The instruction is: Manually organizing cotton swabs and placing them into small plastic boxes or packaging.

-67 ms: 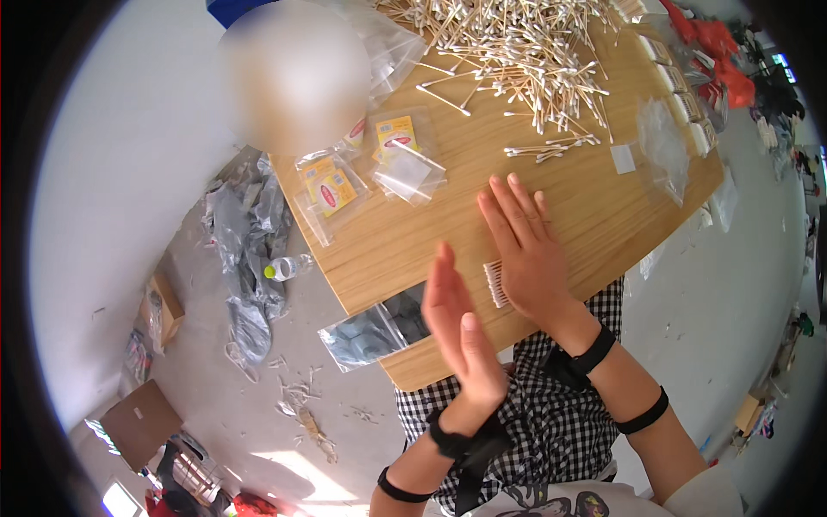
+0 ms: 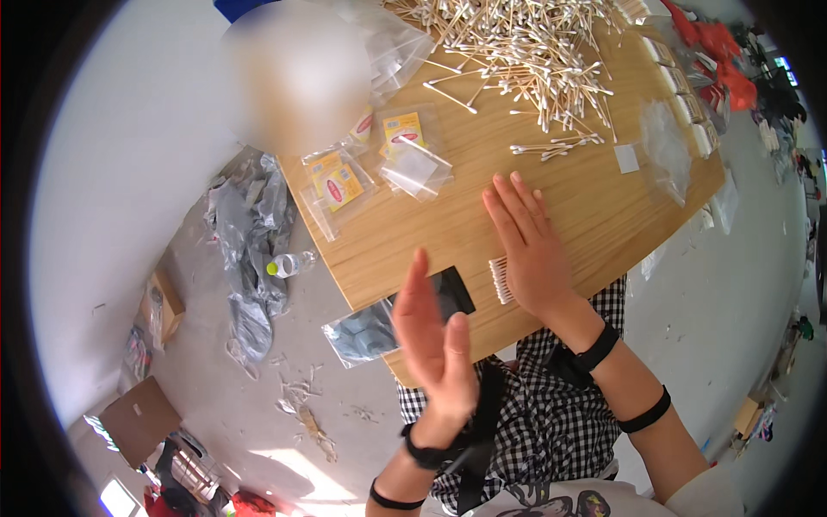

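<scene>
My right hand lies flat over the wooden table with its fingers stretched out. A neat row of cotton swabs pokes out from beside its palm edge; the rest of the row is hidden under the hand. Raised on edge near the table's front, my left hand has straight fingers and thumb apart, slightly blurred, and nothing in it. Behind it lie a flat black object and a clear bag with grey contents, which overhangs the table edge.
A big heap of loose cotton swabs covers the far side. Clear bags with yellow cards lie at the left. On the right are a white paper square, an empty clear bag and packed swab bundles. A bottle lies on the floor.
My left hand has moved left, away from my right hand, uncovering more of the black object. The right hand stays nearly in place over the row of cotton swabs.
</scene>
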